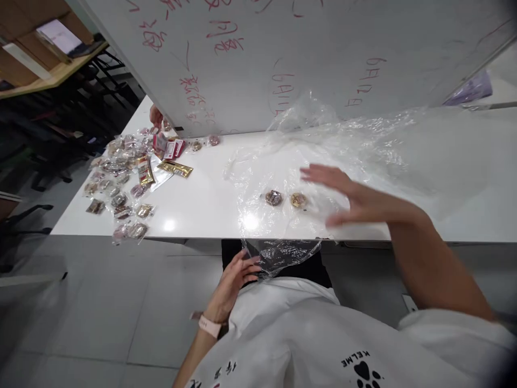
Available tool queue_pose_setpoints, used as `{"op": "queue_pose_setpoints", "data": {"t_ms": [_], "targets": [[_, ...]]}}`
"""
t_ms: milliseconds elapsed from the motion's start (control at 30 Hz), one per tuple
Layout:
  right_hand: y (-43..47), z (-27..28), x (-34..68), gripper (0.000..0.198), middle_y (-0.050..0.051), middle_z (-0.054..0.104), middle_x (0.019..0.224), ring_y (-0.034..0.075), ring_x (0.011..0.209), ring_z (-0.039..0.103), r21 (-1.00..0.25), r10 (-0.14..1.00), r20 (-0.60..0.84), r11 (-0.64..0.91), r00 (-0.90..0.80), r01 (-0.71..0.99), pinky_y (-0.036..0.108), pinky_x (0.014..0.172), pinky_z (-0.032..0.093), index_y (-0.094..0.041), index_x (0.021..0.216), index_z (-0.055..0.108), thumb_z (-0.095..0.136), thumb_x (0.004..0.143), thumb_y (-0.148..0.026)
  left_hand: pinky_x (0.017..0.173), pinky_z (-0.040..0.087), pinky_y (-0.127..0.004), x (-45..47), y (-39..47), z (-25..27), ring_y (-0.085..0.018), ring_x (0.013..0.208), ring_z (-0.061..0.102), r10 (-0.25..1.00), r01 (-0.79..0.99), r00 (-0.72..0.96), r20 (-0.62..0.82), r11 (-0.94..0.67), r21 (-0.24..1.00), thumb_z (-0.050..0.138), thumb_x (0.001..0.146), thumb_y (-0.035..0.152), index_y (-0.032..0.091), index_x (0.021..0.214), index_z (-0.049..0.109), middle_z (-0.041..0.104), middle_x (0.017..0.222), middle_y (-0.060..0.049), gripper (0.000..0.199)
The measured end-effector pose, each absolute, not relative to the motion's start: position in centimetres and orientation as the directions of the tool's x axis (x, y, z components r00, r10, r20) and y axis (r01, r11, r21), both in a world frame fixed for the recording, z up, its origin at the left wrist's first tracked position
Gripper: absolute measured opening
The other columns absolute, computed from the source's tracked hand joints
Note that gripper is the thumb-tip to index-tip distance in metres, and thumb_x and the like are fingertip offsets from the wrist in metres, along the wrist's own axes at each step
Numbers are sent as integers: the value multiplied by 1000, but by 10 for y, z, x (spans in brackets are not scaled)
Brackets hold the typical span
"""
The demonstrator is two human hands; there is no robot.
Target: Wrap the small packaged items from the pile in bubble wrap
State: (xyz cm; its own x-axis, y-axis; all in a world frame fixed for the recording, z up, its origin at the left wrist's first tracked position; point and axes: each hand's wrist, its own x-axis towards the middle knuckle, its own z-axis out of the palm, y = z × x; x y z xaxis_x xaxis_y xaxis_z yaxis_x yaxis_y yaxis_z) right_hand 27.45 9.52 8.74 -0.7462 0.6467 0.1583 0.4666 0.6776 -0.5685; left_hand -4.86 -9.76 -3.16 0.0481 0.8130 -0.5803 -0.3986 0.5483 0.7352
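Observation:
A large clear plastic bag point(258, 156) lies spread over the white table, its near end hanging over the front edge toward the lap. Two small round wrapped items sit within the bag's area, a dark one point(273, 198) and a golden one point(299, 200); whether they are inside or on top of it, I cannot tell. My right hand point(343, 196), slightly blurred, hovers just right of the golden item with thumb and fingers apart, holding nothing. Below the table edge, my left hand point(240, 272) has its fingers stretched out against the hanging end of the bag.
Many small wrapped packets point(119, 199) cover the table's left end, with red-and-white boxes point(173, 149) and a gold sachet point(175, 169) beside them. A whiteboard point(315, 59) stands along the back. Another person's hand point(156, 116) shows at its left edge.

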Motion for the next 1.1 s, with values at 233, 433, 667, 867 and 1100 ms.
{"op": "queue_pose_setpoints", "data": {"t_ms": [233,433,667,867,1100], "targets": [[-2,24,257,29,8,66,132,28,128,58,-430,766,315,642,-560,635,51,111,37,-26,119,68,52,100,-41,48,45,-23,-34,-18,51,-13,51,63,822,-329,479,-307,492,806,70,86,46,12,66,67,72,69,-9,40],[54,18,257,33,5,70,80,22,79,65,-732,969,190,32,159,680,34,74,47,-21,72,64,56,91,-47,92,53,-37,0,89,75,-22,100,70,933,-299,345,-103,214,930,68,89,43,14,93,74,75,106,-11,29],[70,28,263,32,16,68,108,32,104,59,-321,840,532,84,107,943,46,88,42,-16,113,69,49,95,-33,108,43,-46,2,121,44,-26,123,59,898,100,404,-172,143,985,69,85,36,18,117,64,61,135,-14,36],[70,21,250,57,9,47,153,30,138,46,-384,838,261,546,-480,745,49,108,41,-27,148,47,51,97,-52,107,43,-49,-9,107,36,-30,124,56,821,409,571,-3,-281,868,69,70,12,19,135,55,57,139,-15,67],[74,6,263,39,5,69,128,24,119,63,-551,876,317,481,-362,682,46,102,47,-27,129,64,35,104,-36,96,48,-43,-22,86,32,-26,112,63,888,479,440,132,-357,802,54,92,24,21,121,60,67,120,-13,30]]}}
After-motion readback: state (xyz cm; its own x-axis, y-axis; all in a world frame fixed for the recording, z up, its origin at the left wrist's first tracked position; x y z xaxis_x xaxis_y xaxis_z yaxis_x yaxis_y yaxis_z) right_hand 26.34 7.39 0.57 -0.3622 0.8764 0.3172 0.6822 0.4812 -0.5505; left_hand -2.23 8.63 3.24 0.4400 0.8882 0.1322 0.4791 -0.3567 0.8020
